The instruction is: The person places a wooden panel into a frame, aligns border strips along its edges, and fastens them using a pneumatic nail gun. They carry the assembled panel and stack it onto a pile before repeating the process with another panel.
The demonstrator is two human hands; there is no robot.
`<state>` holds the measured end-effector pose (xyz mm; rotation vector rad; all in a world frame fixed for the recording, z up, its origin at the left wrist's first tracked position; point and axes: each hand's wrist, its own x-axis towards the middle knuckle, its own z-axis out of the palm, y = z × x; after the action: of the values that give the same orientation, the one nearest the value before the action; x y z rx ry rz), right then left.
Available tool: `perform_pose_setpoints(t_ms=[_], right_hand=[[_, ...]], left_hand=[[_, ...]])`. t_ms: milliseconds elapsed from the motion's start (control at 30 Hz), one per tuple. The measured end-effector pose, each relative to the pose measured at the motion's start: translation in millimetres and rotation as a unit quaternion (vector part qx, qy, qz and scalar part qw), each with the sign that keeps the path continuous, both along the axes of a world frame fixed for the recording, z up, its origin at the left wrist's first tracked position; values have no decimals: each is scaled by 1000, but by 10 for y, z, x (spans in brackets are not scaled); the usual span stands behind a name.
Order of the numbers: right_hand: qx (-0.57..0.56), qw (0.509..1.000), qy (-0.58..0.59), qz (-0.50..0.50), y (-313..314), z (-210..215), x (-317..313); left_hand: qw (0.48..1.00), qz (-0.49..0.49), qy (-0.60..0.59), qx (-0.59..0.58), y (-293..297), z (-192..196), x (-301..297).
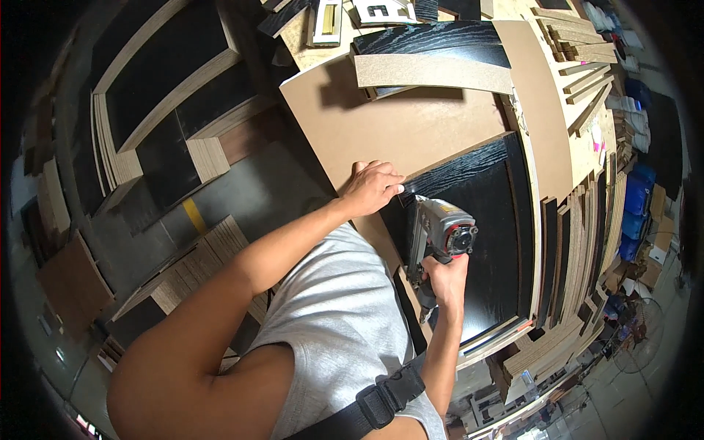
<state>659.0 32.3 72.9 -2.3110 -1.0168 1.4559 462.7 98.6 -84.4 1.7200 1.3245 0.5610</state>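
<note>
Nail gun (438, 233), grey with a red rear cap, sits over the black wood-grain panel (491, 220) near the table's near edge, nose close to the seam with the brown board (396, 125). Left hand (370, 187): fingers flat and spread, pressing the brown board's edge down, holding nothing. Right hand (445, 282): fingers wrapped closed around the gun's grip. Judgement: keep the nose square to the seam, left fingertips clear of the muzzle, board pressed tight before any trigger pull. Stacked strips (579, 51) lie toward the far right corner.

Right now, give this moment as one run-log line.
left hand: pressing brown board | right hand: gripping nail gun | gun nose: at black panel edge
</note>
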Motion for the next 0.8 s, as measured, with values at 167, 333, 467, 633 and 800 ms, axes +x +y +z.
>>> perform_pose_setpoints(t_ms=[167,333,467,633,800], right_hand=[[-7,1000,-18,11,-46,-29,-81],[-40,997,-54,26,-13,-44,-104],[-1,999,-45,14,4,-78,-136],[-60,993,-96,27,57,-74,-144],[-40,994,-102,23,10,-64,-188]], left_hand=[[1000,8,0,2,-21,-14,5],[1000,12,-4,5,-24,-23,4],[1000,14,-11,7,-24,-18,-3],[1000,13,-11,25,-30,6,13],[999,12,-6,33,-54,-11,16]])
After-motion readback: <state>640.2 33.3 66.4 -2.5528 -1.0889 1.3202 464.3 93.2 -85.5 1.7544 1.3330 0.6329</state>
